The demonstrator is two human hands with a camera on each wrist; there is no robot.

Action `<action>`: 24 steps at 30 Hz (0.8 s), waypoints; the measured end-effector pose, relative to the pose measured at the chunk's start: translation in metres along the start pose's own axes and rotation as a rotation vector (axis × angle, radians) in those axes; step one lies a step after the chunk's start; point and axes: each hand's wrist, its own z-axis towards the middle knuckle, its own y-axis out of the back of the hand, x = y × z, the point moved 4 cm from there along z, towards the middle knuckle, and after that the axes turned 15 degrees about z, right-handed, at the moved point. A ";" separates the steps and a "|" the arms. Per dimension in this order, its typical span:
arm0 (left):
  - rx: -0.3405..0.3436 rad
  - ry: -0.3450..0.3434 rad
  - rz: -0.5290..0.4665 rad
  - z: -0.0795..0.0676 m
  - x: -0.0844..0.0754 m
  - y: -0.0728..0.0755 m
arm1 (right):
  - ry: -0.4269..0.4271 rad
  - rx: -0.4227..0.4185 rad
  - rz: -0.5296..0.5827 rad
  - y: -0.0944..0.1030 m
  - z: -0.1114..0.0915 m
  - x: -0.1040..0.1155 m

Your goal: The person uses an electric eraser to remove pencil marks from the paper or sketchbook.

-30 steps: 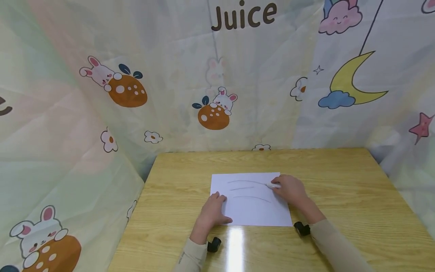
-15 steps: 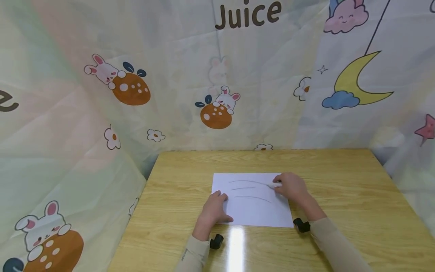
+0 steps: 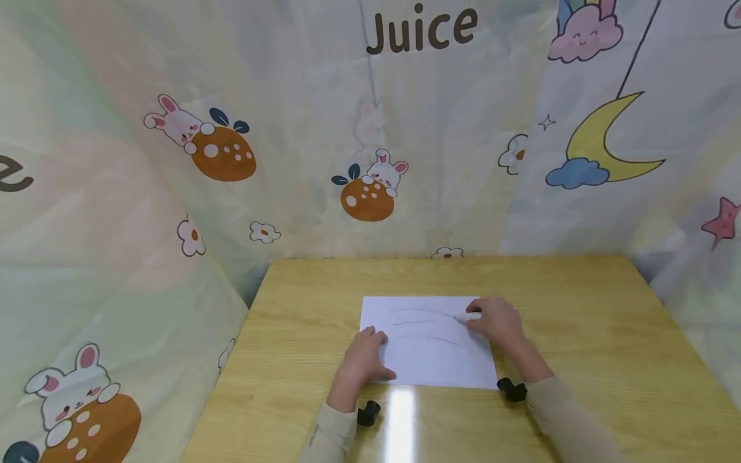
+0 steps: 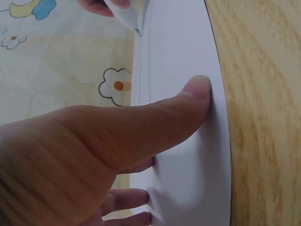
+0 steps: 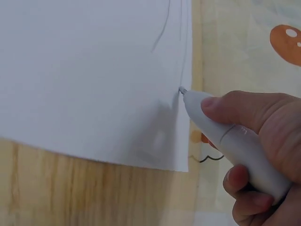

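A white sheet of paper (image 3: 428, 363) with several thin grey curved lines lies on the wooden table. My left hand (image 3: 363, 357) rests on its left side, fingers spread; in the left wrist view the thumb (image 4: 188, 101) lies on the paper near its edge. Near the upper right corner, my right hand (image 3: 499, 321) holds a thick white pen (image 5: 244, 153) between thumb and fingers. Slanted over the sheet, the pen has its narrow metal tip right at the end of the topmost line. Part of the pen's rear is hidden in the hand.
The wooden table (image 3: 579, 321) extends around the sheet on all sides. Behind it and at the sides hangs a cloth (image 3: 301, 128) printed with rabbits, flowers and a moon. Small black wrist devices show beside the left cuff (image 3: 368, 413) and right cuff (image 3: 512, 390).
The head view shifts slightly. Both hands keep their places, the left on the paper and the right with the pen tip at the end of the top line.
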 end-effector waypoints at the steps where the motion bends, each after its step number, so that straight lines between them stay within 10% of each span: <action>1: 0.008 -0.001 -0.002 -0.001 0.000 -0.002 | -0.016 0.004 0.013 -0.001 -0.001 -0.002; 24: -0.013 -0.004 -0.015 -0.002 -0.003 0.003 | -0.123 -0.033 0.092 -0.001 -0.004 -0.004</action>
